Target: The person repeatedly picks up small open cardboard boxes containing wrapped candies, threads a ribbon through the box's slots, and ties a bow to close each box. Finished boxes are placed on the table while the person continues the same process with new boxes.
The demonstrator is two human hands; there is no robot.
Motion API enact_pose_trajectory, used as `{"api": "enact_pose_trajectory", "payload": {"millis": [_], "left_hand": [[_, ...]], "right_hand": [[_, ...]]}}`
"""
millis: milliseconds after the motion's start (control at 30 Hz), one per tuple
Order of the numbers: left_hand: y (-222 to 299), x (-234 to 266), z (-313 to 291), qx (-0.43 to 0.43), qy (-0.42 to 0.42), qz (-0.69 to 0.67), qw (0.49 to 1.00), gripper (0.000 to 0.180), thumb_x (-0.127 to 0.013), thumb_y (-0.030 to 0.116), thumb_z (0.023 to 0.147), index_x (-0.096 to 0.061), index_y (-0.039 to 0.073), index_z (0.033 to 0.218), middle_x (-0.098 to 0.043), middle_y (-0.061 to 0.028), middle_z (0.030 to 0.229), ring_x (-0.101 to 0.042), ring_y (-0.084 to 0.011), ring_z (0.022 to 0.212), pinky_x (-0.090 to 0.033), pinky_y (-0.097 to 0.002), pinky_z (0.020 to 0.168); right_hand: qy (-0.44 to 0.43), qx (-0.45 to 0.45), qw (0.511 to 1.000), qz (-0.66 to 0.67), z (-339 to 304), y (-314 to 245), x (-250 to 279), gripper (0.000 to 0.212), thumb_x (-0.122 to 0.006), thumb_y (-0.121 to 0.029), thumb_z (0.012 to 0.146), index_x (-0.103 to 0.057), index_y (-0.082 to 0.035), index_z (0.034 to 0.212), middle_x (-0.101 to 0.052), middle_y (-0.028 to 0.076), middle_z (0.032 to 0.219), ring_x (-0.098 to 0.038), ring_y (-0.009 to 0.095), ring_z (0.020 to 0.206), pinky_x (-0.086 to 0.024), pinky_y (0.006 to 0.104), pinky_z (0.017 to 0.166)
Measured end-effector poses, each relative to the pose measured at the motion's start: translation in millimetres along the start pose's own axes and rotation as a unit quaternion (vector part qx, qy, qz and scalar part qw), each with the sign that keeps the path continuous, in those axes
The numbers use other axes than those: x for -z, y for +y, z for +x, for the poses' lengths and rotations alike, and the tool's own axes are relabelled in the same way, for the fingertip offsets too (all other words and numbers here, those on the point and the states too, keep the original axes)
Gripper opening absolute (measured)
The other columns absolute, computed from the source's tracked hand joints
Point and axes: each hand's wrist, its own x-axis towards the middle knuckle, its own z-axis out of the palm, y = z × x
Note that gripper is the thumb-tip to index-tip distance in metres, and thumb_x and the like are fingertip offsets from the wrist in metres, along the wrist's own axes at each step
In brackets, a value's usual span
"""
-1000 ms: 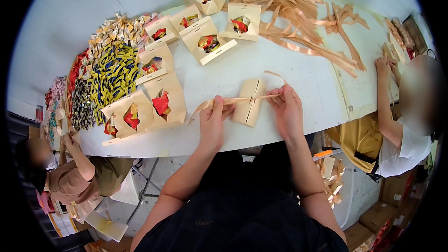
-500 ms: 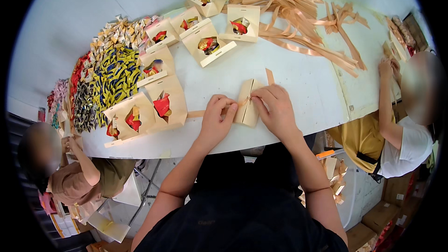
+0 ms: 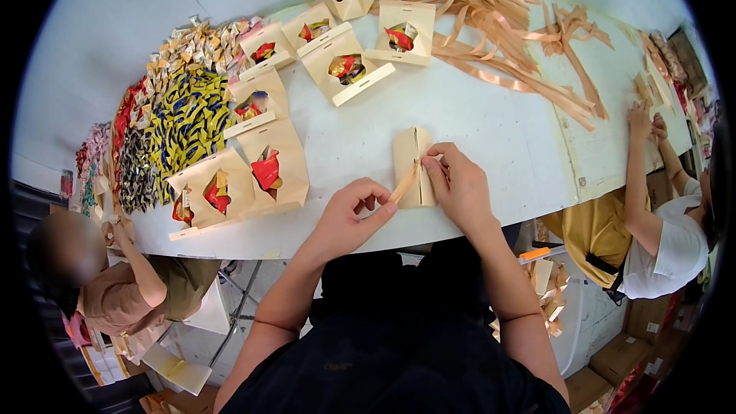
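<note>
In front of me on the table stands a closed cream paper box, its top edges meeting in a seam. A tan satin ribbon slants down across the box's left side from the seam. My left hand pinches the lower part of this ribbon between thumb and forefinger, close to the box's near left corner. My right hand is closed at the seam, its thumb and forefinger pinching the ribbon there. The rest of the ribbon is hidden by the fingers.
Several open cream boxes with wrapped sweets stand left and behind. Beyond them lies a heap of wrapped sweets. Loose tan ribbons spread across the back right. A person works at the left, another at the right.
My left hand has come nearer to me, drawing the ribbon down across the box's left side. The ribbon ends that stretched left and right on the table no longer show there.
</note>
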Motion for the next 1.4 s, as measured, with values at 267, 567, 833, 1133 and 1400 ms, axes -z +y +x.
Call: {"api": "enact_pose_trajectory", "payload": {"millis": [267,567,833,1133,1400], "left_hand": [[-17,-3,16,0.078,-0.017,-0.170,0.982,0.012,-0.070,0.012,0.110,-0.070,0.003,0.118,-0.063,0.0057,0.095,-0.053,-0.0018,0.083,-0.043,-0.0210,0.074],[-6,-38,12,-0.091,0.119,0.121,0.981,0.004,-0.073,0.006,0.105,-0.071,0.002,0.104,-0.069,-0.0008,0.100,-0.060,-0.0102,0.086,-0.048,-0.0256,0.076],[0,-31,22,-0.182,0.114,-0.108,0.971,0.013,-0.074,0.003,0.103,-0.079,0.002,0.115,-0.075,-0.0061,0.110,-0.067,-0.0168,0.102,-0.053,-0.0349,0.093],[0,-50,60,-0.194,0.180,-0.045,0.963,0.017,-0.071,0.002,0.105,-0.078,-0.001,0.120,-0.076,-0.0105,0.112,-0.072,-0.0195,0.101,-0.056,-0.0313,0.089],[21,-61,50,-0.218,0.148,0.096,0.960,0.017,-0.072,-0.001,0.100,-0.071,0.001,0.117,-0.076,-0.0127,0.106,-0.074,-0.0257,0.092,-0.058,-0.0352,0.080]], "right_hand": [[-0.017,-0.004,0.999,-0.038,-2,5,4,0.030,-0.073,-0.030,0.107,-0.070,-0.002,0.097,-0.064,0.011,0.063,-0.063,0.025,0.055,-0.048,0.0379,0.055],[-0.019,-0.012,0.998,-0.056,-2,1,5,0.030,-0.073,-0.031,0.108,-0.071,-0.003,0.095,-0.065,0.013,0.065,-0.063,0.029,0.055,-0.049,0.0391,0.056],[-0.026,-0.029,0.998,-0.053,-2,-4,5,0.034,-0.073,-0.033,0.107,-0.069,-0.004,0.090,-0.068,0.014,0.068,-0.066,0.032,0.059,-0.051,0.0412,0.057],[-0.160,-0.131,0.976,0.061,11,8,25,0.047,-0.071,-0.043,0.108,-0.071,-0.003,0.085,-0.058,0.009,0.062,-0.056,0.022,0.055,-0.046,0.0374,0.055],[-0.216,-0.374,0.846,0.313,54,14,63,0.057,-0.056,-0.053,0.115,-0.063,-0.010,0.078,-0.043,-0.008,0.066,-0.033,0.005,0.058,-0.027,0.0263,0.052]]}}
